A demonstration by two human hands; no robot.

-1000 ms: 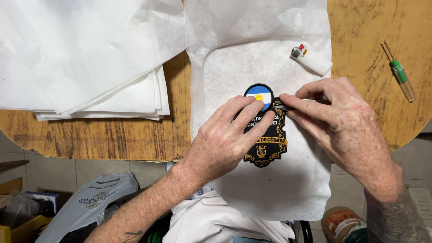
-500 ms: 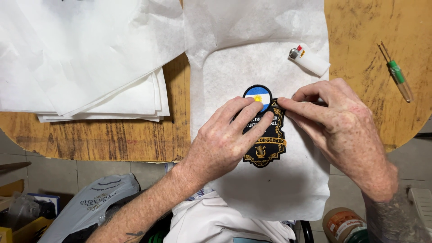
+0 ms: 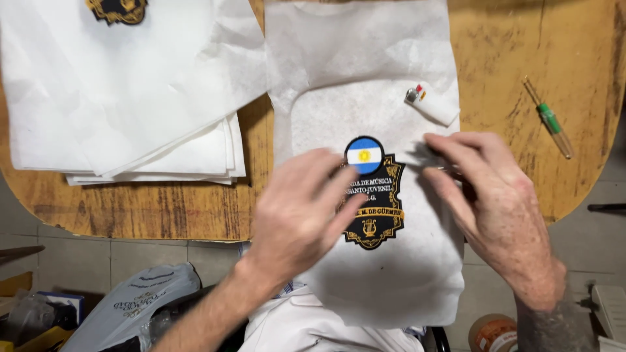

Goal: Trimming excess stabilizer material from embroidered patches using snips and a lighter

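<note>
Two bare hands worked over a black embroidered patch (image 3: 375, 199) with gold trim and a round blue-and-white emblem at its top. The patch lay on a sheet of white backing fabric (image 3: 365, 85) that hung over the near edge of the wooden desk (image 3: 521, 58), roughly in the middle of the head view. The left hand (image 3: 300, 212) lay with its fingers spread loosely, not clasped on anything, and its fingertips covered the patch's left edge. The right hand (image 3: 489, 195) sat just right of the patch, thumb and forefinger pinched together near the patch's upper right corner; something thin seemed caught in that grip, but blur hid what it was. A small lighter (image 3: 430, 103) rested on the fabric beyond the right hand. Further right, well apart, a green-handled tool (image 3: 549, 118) lay on the bare wood. On the left stood a stack of white fabric sheets (image 3: 130, 98), with a second patch (image 3: 117, 9) partly showing at the far edge. Below the desk sat a grey bag (image 3: 130, 303) on the left and a roll of tape (image 3: 492, 332) on the right.
</note>
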